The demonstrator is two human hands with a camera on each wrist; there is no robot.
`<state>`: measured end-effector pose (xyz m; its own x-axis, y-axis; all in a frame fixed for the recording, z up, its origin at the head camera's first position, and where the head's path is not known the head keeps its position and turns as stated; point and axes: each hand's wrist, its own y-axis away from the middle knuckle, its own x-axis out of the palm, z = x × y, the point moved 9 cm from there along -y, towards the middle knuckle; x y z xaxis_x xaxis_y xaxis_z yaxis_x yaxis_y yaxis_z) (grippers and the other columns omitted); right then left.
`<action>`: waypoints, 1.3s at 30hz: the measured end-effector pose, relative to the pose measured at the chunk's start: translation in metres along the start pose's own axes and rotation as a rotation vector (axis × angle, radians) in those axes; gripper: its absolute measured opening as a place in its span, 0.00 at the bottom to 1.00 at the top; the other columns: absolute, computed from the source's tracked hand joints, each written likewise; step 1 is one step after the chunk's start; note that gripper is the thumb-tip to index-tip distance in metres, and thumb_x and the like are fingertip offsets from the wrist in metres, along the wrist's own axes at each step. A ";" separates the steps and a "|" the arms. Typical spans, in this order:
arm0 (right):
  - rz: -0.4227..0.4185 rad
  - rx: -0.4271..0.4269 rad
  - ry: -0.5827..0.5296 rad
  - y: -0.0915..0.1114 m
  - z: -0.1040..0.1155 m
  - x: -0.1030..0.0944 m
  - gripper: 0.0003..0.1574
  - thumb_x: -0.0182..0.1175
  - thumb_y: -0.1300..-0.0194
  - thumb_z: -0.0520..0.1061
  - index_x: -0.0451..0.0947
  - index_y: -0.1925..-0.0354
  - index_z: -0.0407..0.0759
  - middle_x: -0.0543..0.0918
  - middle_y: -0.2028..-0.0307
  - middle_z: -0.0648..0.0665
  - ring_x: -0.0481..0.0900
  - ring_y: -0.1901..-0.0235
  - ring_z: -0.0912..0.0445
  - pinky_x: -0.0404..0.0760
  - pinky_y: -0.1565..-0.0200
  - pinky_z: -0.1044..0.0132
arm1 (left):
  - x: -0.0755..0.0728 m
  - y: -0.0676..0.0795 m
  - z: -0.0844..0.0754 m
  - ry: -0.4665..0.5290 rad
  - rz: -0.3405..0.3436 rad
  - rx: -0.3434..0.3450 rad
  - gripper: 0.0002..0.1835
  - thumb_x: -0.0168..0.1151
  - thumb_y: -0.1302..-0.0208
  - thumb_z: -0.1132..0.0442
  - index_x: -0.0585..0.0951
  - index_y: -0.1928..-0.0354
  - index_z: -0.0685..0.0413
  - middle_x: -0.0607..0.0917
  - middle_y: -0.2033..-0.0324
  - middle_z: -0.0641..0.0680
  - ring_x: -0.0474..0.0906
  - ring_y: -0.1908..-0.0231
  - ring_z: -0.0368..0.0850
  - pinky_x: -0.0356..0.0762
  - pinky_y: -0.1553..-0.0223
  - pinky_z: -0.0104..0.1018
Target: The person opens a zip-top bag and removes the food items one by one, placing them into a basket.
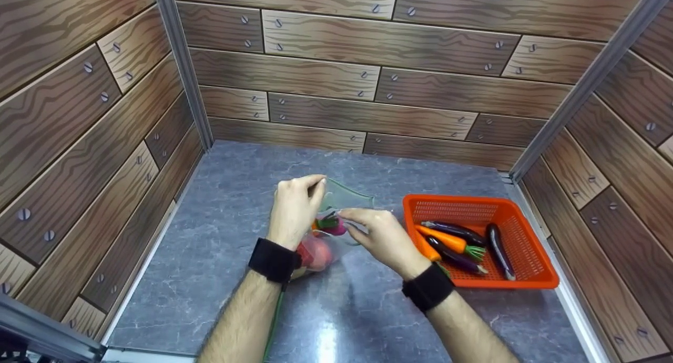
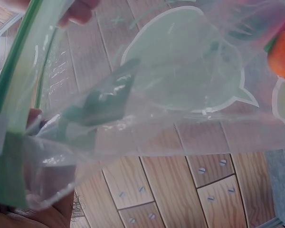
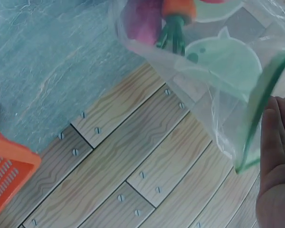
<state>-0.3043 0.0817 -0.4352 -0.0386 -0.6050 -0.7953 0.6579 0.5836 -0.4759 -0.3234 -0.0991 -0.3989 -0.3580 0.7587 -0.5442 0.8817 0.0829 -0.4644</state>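
A clear zip bag (image 1: 349,193) with green edges stands between the two hands. Round red produce (image 1: 315,253), a pink-purple vegetable (image 1: 339,227) with green tops and an orange carrot (image 3: 179,9) lie in it. My left hand (image 1: 295,208) pinches the rim of the bag at its upper left. My right hand (image 1: 386,239) is at the other side of the mouth, its fingers reaching straight along the green zip edge (image 3: 257,111). Pale green printed shapes (image 2: 185,59) show on the plastic. The bag's bottom is partly hidden behind my left wrist.
An orange-red perforated basket (image 1: 533,237) stands on the grey marbled tabletop (image 1: 236,194) to the right, holding dark eggplants (image 1: 499,250) and orange carrots (image 1: 447,239). Wood-patterned walls (image 1: 326,68) with metal corner posts enclose the table at the back and sides.
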 end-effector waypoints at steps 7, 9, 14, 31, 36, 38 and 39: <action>0.116 0.059 0.030 -0.011 0.000 0.025 0.16 0.75 0.19 0.37 0.94 0.37 0.41 0.98 0.42 0.40 0.98 0.43 0.45 0.97 0.41 0.50 | 0.001 0.003 0.000 0.013 0.015 0.001 0.13 0.67 0.11 0.59 0.97 0.41 0.56 1.00 0.55 0.57 0.98 0.60 0.49 0.96 0.56 0.49; 0.166 0.085 0.025 -0.015 -0.001 0.034 0.19 0.75 0.19 0.37 0.93 0.35 0.39 0.98 0.43 0.39 0.98 0.45 0.45 0.97 0.44 0.49 | 0.002 0.004 0.000 0.017 0.020 0.003 0.13 0.67 0.11 0.59 0.97 0.41 0.56 1.00 0.55 0.57 0.98 0.60 0.49 0.96 0.56 0.48; 0.242 0.121 0.031 -0.020 -0.008 0.051 0.24 0.76 0.20 0.38 0.89 0.31 0.36 0.97 0.44 0.35 0.98 0.49 0.43 0.97 0.46 0.48 | 0.003 0.005 -0.001 0.018 0.024 0.003 0.13 0.67 0.11 0.60 0.97 0.40 0.55 1.00 0.55 0.57 0.98 0.60 0.49 0.96 0.56 0.48; 0.277 0.073 0.091 -0.027 -0.022 0.075 0.24 0.79 0.28 0.31 0.85 0.38 0.36 0.94 0.42 0.33 0.94 0.42 0.37 0.93 0.36 0.43 | 0.007 0.006 -0.002 0.005 0.034 0.007 0.13 0.68 0.12 0.59 0.97 0.39 0.54 1.00 0.51 0.57 0.97 0.60 0.49 0.95 0.56 0.50; 0.281 0.051 0.123 -0.027 -0.024 0.082 0.27 0.77 0.27 0.30 0.84 0.33 0.36 0.94 0.40 0.33 0.93 0.40 0.36 0.92 0.35 0.42 | 0.007 0.006 -0.003 0.004 0.032 0.012 0.13 0.69 0.12 0.59 0.97 0.40 0.54 1.00 0.49 0.58 0.99 0.54 0.53 0.97 0.52 0.52; 0.278 0.056 0.144 -0.027 -0.025 0.084 0.31 0.76 0.28 0.28 0.83 0.29 0.35 0.93 0.37 0.32 0.93 0.38 0.34 0.92 0.33 0.41 | 0.008 0.006 -0.003 -0.001 0.034 0.014 0.13 0.69 0.12 0.58 0.97 0.40 0.53 1.00 0.49 0.58 0.99 0.52 0.54 0.97 0.51 0.52; 0.276 0.058 0.157 -0.027 -0.026 0.085 0.33 0.74 0.28 0.27 0.83 0.28 0.36 0.93 0.38 0.32 0.93 0.39 0.34 0.92 0.34 0.41 | 0.008 0.006 -0.002 -0.004 0.035 0.014 0.13 0.69 0.12 0.58 0.97 0.40 0.52 1.00 0.49 0.58 0.99 0.52 0.54 0.97 0.51 0.52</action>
<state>-0.3448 0.0290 -0.4994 0.0348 -0.3351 -0.9415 0.7016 0.6791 -0.2158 -0.3205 -0.0910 -0.4044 -0.3284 0.7582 -0.5633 0.8895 0.0475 -0.4545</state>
